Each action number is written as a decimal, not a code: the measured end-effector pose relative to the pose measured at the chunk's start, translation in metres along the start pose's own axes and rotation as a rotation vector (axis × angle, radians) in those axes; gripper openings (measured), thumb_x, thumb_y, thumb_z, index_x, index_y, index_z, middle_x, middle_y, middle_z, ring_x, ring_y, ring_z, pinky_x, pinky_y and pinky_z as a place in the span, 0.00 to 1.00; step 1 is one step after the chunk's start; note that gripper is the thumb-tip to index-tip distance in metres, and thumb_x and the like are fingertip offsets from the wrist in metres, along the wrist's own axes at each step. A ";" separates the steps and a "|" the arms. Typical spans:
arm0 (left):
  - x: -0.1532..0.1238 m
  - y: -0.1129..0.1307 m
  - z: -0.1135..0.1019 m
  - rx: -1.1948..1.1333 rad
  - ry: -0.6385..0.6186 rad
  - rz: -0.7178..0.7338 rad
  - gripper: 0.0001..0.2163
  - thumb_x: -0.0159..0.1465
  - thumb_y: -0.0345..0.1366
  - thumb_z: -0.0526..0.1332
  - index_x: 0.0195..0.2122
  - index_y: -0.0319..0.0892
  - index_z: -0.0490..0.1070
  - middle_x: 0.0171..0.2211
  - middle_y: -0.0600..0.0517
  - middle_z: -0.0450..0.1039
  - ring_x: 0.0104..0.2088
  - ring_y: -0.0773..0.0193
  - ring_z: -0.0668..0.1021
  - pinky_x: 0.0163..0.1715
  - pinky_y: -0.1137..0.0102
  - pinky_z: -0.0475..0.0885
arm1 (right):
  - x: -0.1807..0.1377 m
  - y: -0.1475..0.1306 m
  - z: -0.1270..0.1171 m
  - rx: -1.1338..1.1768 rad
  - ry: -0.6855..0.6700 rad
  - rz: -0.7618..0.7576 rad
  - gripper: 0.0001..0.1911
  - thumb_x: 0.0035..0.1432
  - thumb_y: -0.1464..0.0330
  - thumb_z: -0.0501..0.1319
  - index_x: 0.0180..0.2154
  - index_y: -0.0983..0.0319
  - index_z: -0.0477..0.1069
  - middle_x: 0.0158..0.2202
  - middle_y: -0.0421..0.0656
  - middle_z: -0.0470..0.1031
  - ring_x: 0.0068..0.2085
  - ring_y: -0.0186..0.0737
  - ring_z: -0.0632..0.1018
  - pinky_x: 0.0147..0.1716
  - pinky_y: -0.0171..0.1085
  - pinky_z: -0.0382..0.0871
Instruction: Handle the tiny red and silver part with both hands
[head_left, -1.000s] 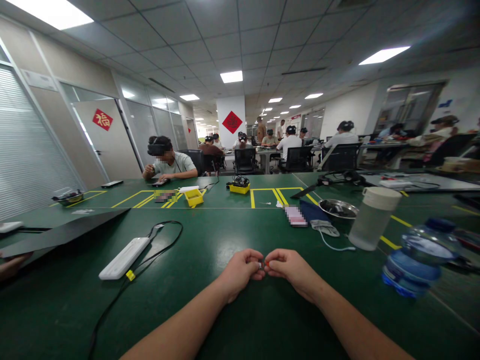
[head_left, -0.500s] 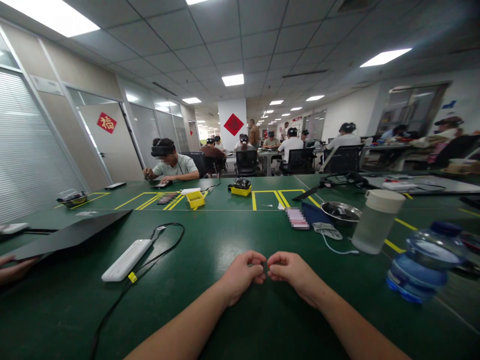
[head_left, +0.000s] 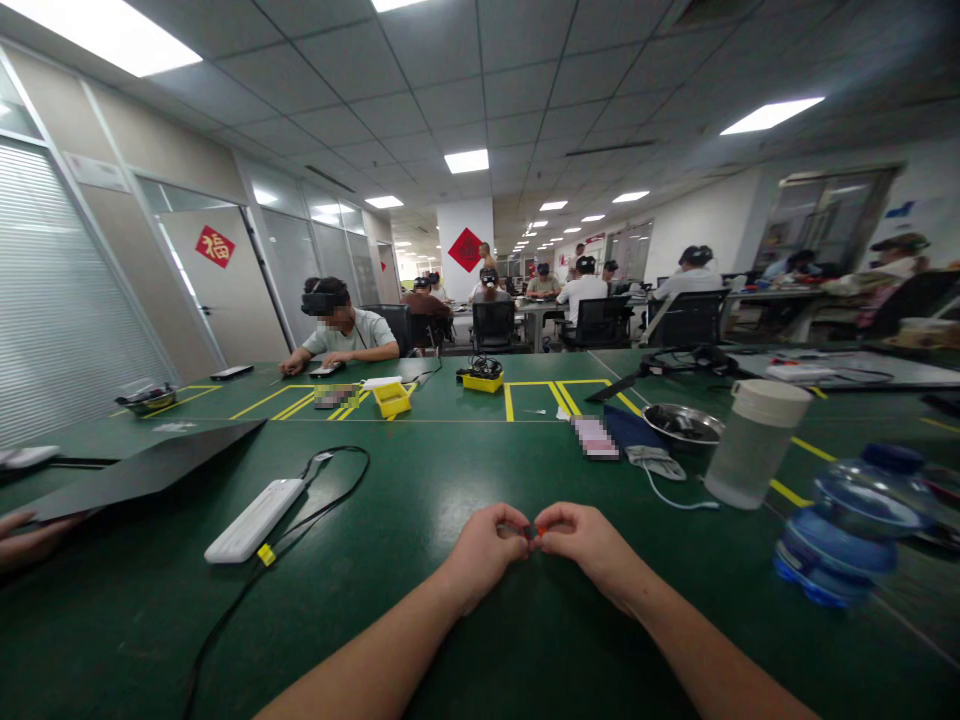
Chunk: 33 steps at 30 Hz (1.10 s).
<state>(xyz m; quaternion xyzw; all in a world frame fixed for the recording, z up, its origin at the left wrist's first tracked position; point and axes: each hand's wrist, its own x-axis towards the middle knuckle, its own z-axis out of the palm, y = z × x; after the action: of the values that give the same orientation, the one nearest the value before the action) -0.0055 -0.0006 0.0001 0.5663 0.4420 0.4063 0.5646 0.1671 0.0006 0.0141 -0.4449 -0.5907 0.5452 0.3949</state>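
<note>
Green, yellow-lined tabletop (head_left: 420, 475) stretches under ceiling lights (head_left: 466, 161), the hands (head_left: 486, 555) above it pinching tiny, half-hidden pieces (head_left: 540, 531).

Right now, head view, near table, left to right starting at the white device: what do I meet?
White device → left hand → small reddish piece → right hand → lidded frosted bottle → blue-capped bottle

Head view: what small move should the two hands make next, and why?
Perhaps tilt the right hand slightly to expose the small orange piece in its pinch: the left hand is close beside it, and curled fingers hide most of its shape.
</note>
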 end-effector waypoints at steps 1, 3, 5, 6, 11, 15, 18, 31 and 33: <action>0.000 0.000 0.000 0.061 0.004 0.028 0.10 0.50 0.25 0.59 0.35 0.38 0.70 0.24 0.53 0.72 0.23 0.70 0.72 0.23 0.76 0.63 | 0.001 0.001 0.000 -0.043 0.004 -0.019 0.09 0.43 0.71 0.63 0.32 0.64 0.72 0.28 0.41 0.77 0.32 0.39 0.78 0.33 0.35 0.68; 0.000 -0.002 0.001 0.160 0.011 0.105 0.11 0.50 0.23 0.56 0.34 0.39 0.70 0.25 0.53 0.72 0.24 0.70 0.72 0.24 0.76 0.62 | 0.004 0.004 0.000 -0.124 0.015 -0.079 0.08 0.44 0.72 0.62 0.31 0.63 0.71 0.27 0.41 0.76 0.31 0.39 0.77 0.31 0.34 0.68; 0.001 -0.003 0.001 0.230 0.023 0.198 0.12 0.50 0.21 0.54 0.33 0.40 0.71 0.28 0.52 0.73 0.28 0.68 0.73 0.28 0.75 0.64 | 0.006 0.005 0.000 -0.182 0.024 -0.145 0.07 0.44 0.73 0.60 0.30 0.63 0.71 0.27 0.40 0.76 0.31 0.38 0.77 0.31 0.34 0.68; 0.001 -0.004 0.000 0.256 0.029 0.233 0.13 0.49 0.21 0.54 0.32 0.40 0.71 0.30 0.52 0.73 0.30 0.68 0.73 0.30 0.75 0.64 | 0.006 0.006 0.001 -0.199 0.023 -0.167 0.06 0.44 0.73 0.60 0.30 0.63 0.70 0.27 0.41 0.76 0.31 0.39 0.77 0.32 0.34 0.68; 0.002 -0.007 -0.001 0.313 0.037 0.279 0.15 0.48 0.19 0.53 0.33 0.41 0.71 0.30 0.52 0.71 0.32 0.67 0.72 0.34 0.74 0.64 | 0.005 0.002 0.003 -0.226 0.011 -0.180 0.06 0.45 0.74 0.59 0.30 0.63 0.70 0.28 0.41 0.75 0.32 0.39 0.77 0.33 0.35 0.68; 0.003 -0.009 -0.001 0.318 0.049 0.288 0.14 0.48 0.20 0.53 0.33 0.41 0.70 0.30 0.52 0.71 0.31 0.67 0.72 0.33 0.74 0.64 | 0.004 0.000 0.004 -0.231 0.009 -0.180 0.07 0.45 0.74 0.59 0.31 0.63 0.70 0.28 0.41 0.75 0.31 0.38 0.76 0.31 0.34 0.67; 0.003 -0.010 -0.001 0.298 0.046 0.276 0.13 0.48 0.20 0.54 0.33 0.40 0.70 0.30 0.52 0.71 0.31 0.67 0.72 0.31 0.74 0.64 | 0.004 0.000 0.004 -0.248 0.014 -0.174 0.08 0.46 0.74 0.59 0.33 0.63 0.70 0.26 0.39 0.74 0.29 0.37 0.75 0.29 0.33 0.65; 0.001 0.008 -0.003 0.009 -0.016 0.029 0.10 0.57 0.34 0.57 0.39 0.37 0.71 0.21 0.55 0.66 0.21 0.70 0.69 0.21 0.76 0.62 | 0.000 -0.003 0.001 -0.212 0.004 -0.129 0.09 0.52 0.66 0.57 0.33 0.64 0.72 0.25 0.40 0.73 0.26 0.37 0.74 0.28 0.35 0.66; 0.000 0.007 -0.003 -0.050 -0.009 0.013 0.09 0.56 0.33 0.58 0.37 0.37 0.70 0.22 0.55 0.67 0.20 0.72 0.68 0.19 0.77 0.60 | -0.001 -0.004 0.001 -0.182 0.027 -0.111 0.08 0.52 0.67 0.57 0.32 0.64 0.72 0.23 0.39 0.72 0.25 0.35 0.73 0.27 0.34 0.65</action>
<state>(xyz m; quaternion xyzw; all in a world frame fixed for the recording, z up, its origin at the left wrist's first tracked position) -0.0078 0.0007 0.0072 0.5568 0.4255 0.4180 0.5780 0.1659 -0.0002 0.0179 -0.4530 -0.6560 0.4605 0.3904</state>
